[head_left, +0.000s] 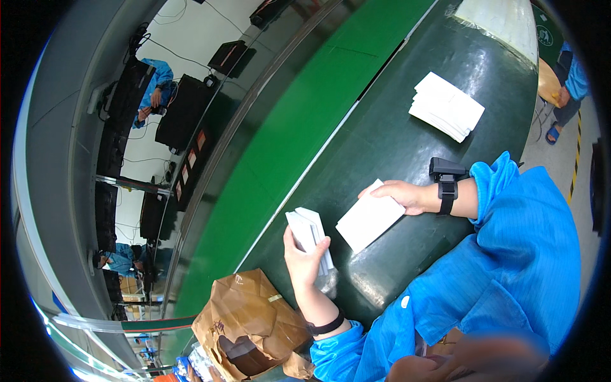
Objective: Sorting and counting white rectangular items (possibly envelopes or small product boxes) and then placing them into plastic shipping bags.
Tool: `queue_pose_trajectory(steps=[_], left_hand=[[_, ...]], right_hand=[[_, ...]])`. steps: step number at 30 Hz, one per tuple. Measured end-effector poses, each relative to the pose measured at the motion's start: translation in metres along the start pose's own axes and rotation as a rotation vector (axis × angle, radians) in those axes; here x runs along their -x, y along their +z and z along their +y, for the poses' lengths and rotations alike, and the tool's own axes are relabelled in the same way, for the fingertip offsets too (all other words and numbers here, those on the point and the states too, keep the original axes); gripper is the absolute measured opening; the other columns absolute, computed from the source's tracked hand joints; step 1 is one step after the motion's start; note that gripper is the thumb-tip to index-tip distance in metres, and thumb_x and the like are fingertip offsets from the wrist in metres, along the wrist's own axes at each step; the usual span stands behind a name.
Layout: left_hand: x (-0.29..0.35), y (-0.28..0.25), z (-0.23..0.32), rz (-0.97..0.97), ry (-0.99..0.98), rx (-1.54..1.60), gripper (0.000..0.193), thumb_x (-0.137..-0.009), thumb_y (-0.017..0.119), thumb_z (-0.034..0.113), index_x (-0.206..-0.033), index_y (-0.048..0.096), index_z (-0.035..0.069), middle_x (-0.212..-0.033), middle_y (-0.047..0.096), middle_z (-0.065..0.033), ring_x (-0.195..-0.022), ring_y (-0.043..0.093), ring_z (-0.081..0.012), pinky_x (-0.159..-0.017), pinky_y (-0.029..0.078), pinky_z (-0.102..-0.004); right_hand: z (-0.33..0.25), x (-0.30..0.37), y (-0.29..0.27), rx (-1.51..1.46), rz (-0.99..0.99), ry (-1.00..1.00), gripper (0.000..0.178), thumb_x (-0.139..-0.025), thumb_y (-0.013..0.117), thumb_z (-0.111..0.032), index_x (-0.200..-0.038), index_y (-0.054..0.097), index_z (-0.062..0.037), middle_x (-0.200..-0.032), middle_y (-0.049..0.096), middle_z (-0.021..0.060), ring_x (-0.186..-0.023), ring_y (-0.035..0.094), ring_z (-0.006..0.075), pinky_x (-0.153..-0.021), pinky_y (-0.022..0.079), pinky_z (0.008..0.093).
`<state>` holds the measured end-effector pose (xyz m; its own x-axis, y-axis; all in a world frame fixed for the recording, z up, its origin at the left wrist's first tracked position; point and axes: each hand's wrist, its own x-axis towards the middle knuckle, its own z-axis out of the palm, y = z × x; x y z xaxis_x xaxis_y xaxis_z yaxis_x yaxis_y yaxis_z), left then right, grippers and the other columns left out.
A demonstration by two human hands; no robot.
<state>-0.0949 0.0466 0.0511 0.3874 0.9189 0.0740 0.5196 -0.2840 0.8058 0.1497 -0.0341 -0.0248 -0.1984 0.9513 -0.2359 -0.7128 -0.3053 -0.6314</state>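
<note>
To the left of the left-hand grip, beyond the table's edge, runs a green belt. Nearer, below and left of that grip, a crumpled brown bag sits with its torn opening facing the wearer, well within reach of the left arm.

The left hand is closed on a white stack, thumb on its right side and fingers around its left. The pieces stand tilted and slightly out of line; pinching from both sides probably stops them sliding apart.

Just right of it, with a gap between, the right hand grips a second white stack at its upper right corner. The thumb lies on top and the fingers go underneath, which seems to leave the broad face uncovered. How many pieces are there, I cannot tell.

Beyond the right grip, further up the table, a white pile lies loosely fanned, apparently set aside to leave the hands room.
</note>
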Motion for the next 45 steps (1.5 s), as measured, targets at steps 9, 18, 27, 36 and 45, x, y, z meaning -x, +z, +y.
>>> queue_pose_trajectory(steps=[9,18,27,36,45], left_hand=[[0.001,0.010,-0.018,0.200,0.008,-0.857,0.087,-0.060,0.074,0.040,-0.125,0.032,-0.001,-0.119,0.043,-0.0232,-0.107,0.046,-0.0358,-0.089,0.038,-0.0444],[0.004,0.060,-0.016,-0.418,-0.434,1.004,0.078,-0.084,0.024,0.065,-0.119,0.039,-0.003,-0.086,0.060,-0.0204,-0.060,0.059,-0.0185,-0.051,0.049,-0.0250],[0.009,0.079,-0.003,-0.703,-0.465,1.498,0.086,-0.079,0.022,0.071,-0.118,0.043,-0.002,-0.084,0.059,-0.0258,-0.061,0.062,-0.0225,-0.052,0.054,-0.0264],[0.007,0.068,-0.012,-0.511,-0.362,1.453,0.049,-0.083,0.048,0.028,-0.119,0.043,-0.005,-0.116,0.051,-0.0205,-0.108,0.050,-0.0302,-0.094,0.040,-0.0421],[0.020,0.100,-0.004,-0.158,0.162,0.118,0.061,-0.077,0.052,0.001,-0.131,0.024,-0.002,-0.126,0.038,-0.0180,-0.116,0.040,-0.0242,-0.098,0.030,-0.0333]], right_hand=[[-0.004,-0.001,0.001,-0.090,0.071,-0.346,0.037,-0.086,0.045,-0.014,-0.119,0.044,0.0018,-0.112,0.055,0.0133,-0.104,0.054,0.0212,-0.089,0.043,0.0331],[0.000,0.018,0.016,0.293,-0.081,-0.755,0.057,-0.080,0.053,-0.025,-0.125,0.038,0.0056,-0.117,0.052,0.0146,-0.106,0.051,0.0191,-0.092,0.039,0.0308],[-0.010,0.026,0.010,0.667,-0.305,-0.828,0.053,-0.076,0.057,-0.025,-0.119,0.046,0.0042,-0.115,0.054,0.0164,-0.106,0.053,0.0248,-0.091,0.040,0.0339],[-0.027,0.017,0.007,1.225,-0.184,-0.964,0.046,-0.068,0.060,-0.010,-0.113,0.050,-0.0047,-0.111,0.053,0.0136,-0.108,0.049,0.0276,-0.096,0.034,0.0366],[-0.019,-0.007,-0.024,1.136,0.320,-0.816,0.055,-0.069,0.054,0.003,-0.122,0.039,-0.0038,-0.120,0.043,0.0131,-0.115,0.041,0.0249,-0.097,0.033,0.0360]])
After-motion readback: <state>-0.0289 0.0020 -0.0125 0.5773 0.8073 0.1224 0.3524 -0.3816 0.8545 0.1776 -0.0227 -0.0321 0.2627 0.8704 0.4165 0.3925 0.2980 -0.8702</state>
